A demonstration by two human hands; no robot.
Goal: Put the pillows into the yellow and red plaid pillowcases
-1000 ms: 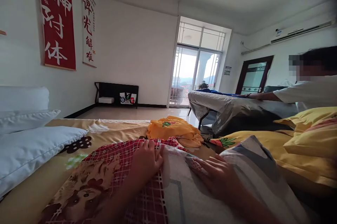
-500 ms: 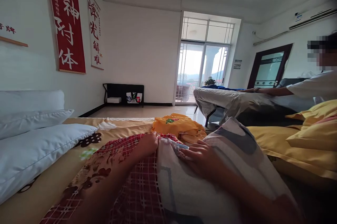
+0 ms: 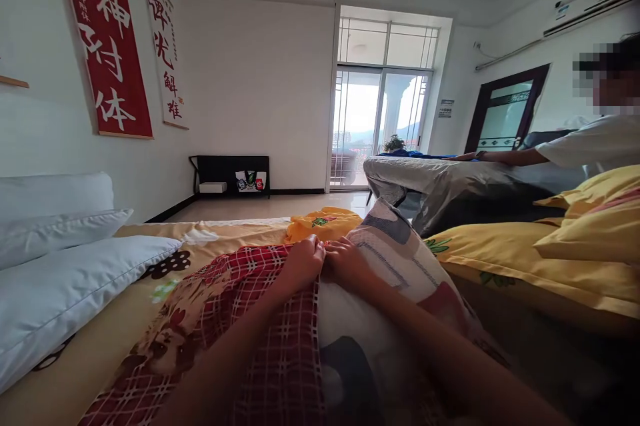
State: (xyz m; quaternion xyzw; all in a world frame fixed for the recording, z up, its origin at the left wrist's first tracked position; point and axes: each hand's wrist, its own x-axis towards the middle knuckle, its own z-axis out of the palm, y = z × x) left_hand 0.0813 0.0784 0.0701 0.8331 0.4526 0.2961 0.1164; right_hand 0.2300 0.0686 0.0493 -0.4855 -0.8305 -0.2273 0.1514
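Note:
A red plaid cloth (image 3: pixel 280 326) with a brown bear print lies in front of me on the bed. Along its right side runs a white cloth (image 3: pixel 390 259) with grey shapes; whether the two are one piece I cannot tell. My left hand (image 3: pixel 306 259) is closed at the far end of the seam between them, pinching the plaid edge. Right beside it, almost touching, my right hand (image 3: pixel 345 263) is closed on the white cloth's edge. Just beyond both hands sits a bunched orange-yellow cloth (image 3: pixel 325 223).
White pillows (image 3: pixel 85 279) rest on the left of the patterned bed sheet (image 3: pixel 105 339). Yellow pillows (image 3: pixel 525 259) lie at the right. Behind them a person (image 3: pixel 610 136) reaches over a plastic-covered table (image 3: pixel 425 179). A black bench (image 3: pixel 230 169) stands by the far wall.
My right hand has moved left, up against my left hand, bringing the white cloth's edge along. My left hand has shifted slightly right and up. The view has turned a little.

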